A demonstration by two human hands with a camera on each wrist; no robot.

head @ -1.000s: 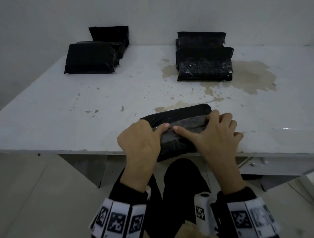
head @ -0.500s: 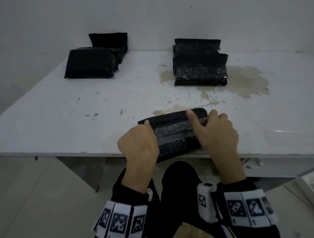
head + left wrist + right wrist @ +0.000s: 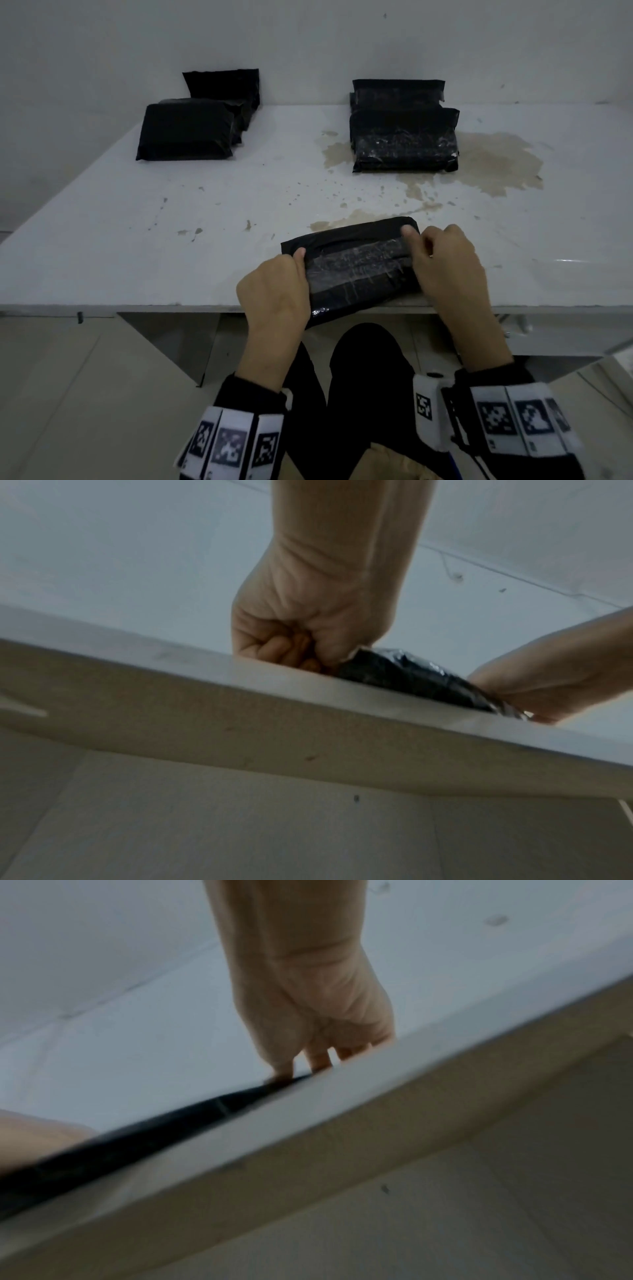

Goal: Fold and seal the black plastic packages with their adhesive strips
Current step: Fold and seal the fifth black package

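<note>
My left thumb [image 3: 300,253] lies on top of the black package [image 3: 356,270] at its left end, and the left wrist view shows what the head view hides: the other left fingers [image 3: 284,653] are curled in under the palm against that end, so my left hand [image 3: 274,294] is gripping the package. My right hand [image 3: 445,260] sits at the right end, its fingertip [image 3: 407,230] pressed on the folded-over flap near the far corner, the remaining fingers bent over the edge; the right wrist view, blurred, only shows fingertips [image 3: 284,1069] coming down on the black plastic at the table edge [image 3: 342,1096].

The package lies slightly askew on the near edge of the white table [image 3: 137,246], its near left corner hanging over the edge. A glossy band [image 3: 359,263] runs along its top.

I count one package under my hands and two groups at the back: a left stack [image 3: 191,130] where I make out at least two, and a right stack [image 3: 400,137], also at least two. A brownish stain [image 3: 496,164] spreads beside the right stack.
</note>
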